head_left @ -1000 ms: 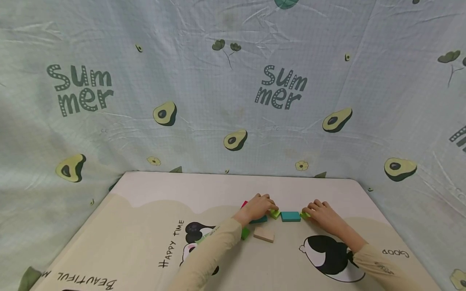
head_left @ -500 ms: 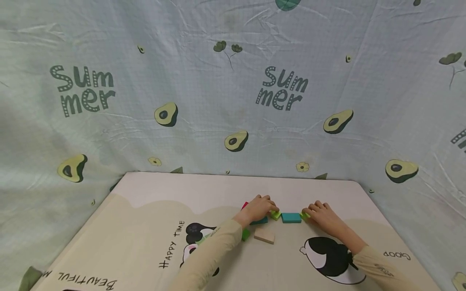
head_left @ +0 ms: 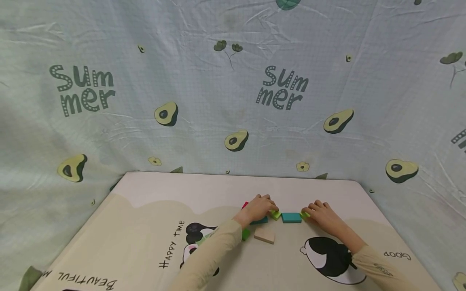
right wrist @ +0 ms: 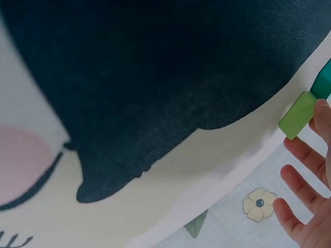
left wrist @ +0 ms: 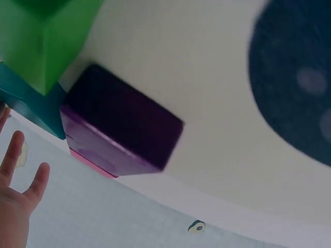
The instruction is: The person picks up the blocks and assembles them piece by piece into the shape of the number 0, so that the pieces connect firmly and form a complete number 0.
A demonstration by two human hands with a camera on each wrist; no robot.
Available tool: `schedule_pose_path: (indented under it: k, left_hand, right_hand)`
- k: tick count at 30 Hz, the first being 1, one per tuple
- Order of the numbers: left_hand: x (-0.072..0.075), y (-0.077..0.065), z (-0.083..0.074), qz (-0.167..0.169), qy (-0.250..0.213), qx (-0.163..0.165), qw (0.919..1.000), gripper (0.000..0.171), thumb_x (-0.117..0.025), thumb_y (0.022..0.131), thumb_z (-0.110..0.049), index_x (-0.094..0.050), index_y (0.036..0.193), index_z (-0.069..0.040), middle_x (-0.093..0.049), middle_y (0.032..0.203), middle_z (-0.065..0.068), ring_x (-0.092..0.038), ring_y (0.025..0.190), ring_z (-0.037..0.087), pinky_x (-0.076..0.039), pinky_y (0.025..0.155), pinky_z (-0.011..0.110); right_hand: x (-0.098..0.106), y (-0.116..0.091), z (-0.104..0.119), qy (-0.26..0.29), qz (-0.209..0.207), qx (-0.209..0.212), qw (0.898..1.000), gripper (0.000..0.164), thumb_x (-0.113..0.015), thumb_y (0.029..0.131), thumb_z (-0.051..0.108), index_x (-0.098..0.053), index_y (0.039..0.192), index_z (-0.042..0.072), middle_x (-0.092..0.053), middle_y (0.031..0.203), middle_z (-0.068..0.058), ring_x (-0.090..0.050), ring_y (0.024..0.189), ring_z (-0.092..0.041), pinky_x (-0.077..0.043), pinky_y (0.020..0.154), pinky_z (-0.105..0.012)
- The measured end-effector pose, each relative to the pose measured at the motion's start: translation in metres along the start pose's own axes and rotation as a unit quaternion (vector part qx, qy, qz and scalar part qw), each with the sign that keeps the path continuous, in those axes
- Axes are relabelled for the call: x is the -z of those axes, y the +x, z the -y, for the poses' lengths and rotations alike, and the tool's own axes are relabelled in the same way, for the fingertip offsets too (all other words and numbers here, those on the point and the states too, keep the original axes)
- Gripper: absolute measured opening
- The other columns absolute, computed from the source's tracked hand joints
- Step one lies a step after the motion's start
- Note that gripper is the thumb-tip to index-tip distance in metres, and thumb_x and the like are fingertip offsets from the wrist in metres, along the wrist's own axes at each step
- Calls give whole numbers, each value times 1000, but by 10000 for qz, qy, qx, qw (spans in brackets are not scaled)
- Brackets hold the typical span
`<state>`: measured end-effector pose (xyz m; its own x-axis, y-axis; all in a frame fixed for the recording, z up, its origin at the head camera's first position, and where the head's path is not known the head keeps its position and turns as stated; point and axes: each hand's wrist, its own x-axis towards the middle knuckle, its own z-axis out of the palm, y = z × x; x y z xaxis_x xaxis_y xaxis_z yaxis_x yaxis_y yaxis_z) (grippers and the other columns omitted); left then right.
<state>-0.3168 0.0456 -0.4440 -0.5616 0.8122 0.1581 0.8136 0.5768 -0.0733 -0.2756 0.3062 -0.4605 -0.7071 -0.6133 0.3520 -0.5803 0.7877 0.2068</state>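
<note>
My left hand (head_left: 256, 209) pinches a light green block (head_left: 275, 215) by its back edge. Opposite it, my right hand (head_left: 322, 216) holds another light green block (right wrist: 298, 116) between thumb and index finger, the other fingers spread. Between these two blocks lies a teal block (head_left: 291, 218), close to both. In the left wrist view a purple block (left wrist: 124, 121), a green block (left wrist: 44, 44), another teal block (left wrist: 33, 101) and a pink block (left wrist: 93, 163) sit near my left hand, which shows only at the left edge; its pinch is out of sight there.
A plain wooden block (head_left: 264, 235) lies nearer on the printed table mat (head_left: 145, 226), beside the green block under my left forearm. Behind the table's far edge hangs a patterned cloth (head_left: 204, 101).
</note>
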Motion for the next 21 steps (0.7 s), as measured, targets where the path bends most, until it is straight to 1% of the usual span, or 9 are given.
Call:
schedule_pose_path:
  k: [7, 12, 15, 18, 21]
  left_hand:
    - [-1, -2, -1, -134, 50, -15, 9999, 24, -61, 83, -21, -64, 107, -27, -63, 110, -13, -50, 95, 7, -41, 76, 23]
    - [-1, -4, -1, -177, -125, -20, 9998, 24, -59, 84, -20, -64, 107, -25, -63, 111, -12, -50, 96, 9, -40, 77, 24]
    - [-3, -5, -1, -193, -147, -32, 9997, 24, -58, 85, -20, -63, 108, -25, -63, 111, -12, -50, 98, 9, -40, 78, 24]
    - [-5, -5, 0, -251, -88, -43, 9996, 24, -58, 85, -21, -63, 108, -26, -62, 111, -12, -50, 98, 8, -40, 78, 23]
    - [-6, -4, 0, -306, -38, -50, 9995, 24, -59, 85, -21, -63, 108, -26, -63, 111, -13, -50, 97, 8, -39, 77, 23]
  right_hand:
    - [-1, 0, 0, -8, 153, -150, 9998, 23, -69, 74, 17, -62, 97, 19, -59, 85, 4, -46, 80, -14, -37, 66, -33]
    - [0, -1, 1, 89, 187, -244, 9995, 23, -69, 74, 16, -63, 97, 19, -59, 85, 5, -46, 81, -14, -36, 67, -32]
    - [0, -2, 1, 148, 216, -288, 9992, 23, -69, 75, 16, -63, 97, 19, -59, 85, 4, -47, 81, -14, -36, 67, -32]
    - [1, -2, 2, 183, 210, -298, 9992, 23, -69, 75, 15, -63, 97, 19, -59, 85, 4, -47, 82, -15, -36, 67, -32]
    - [0, -2, 2, 200, 113, -259, 9994, 23, -69, 74, 15, -63, 97, 19, -59, 85, 4, -47, 82, -15, -36, 67, -32]
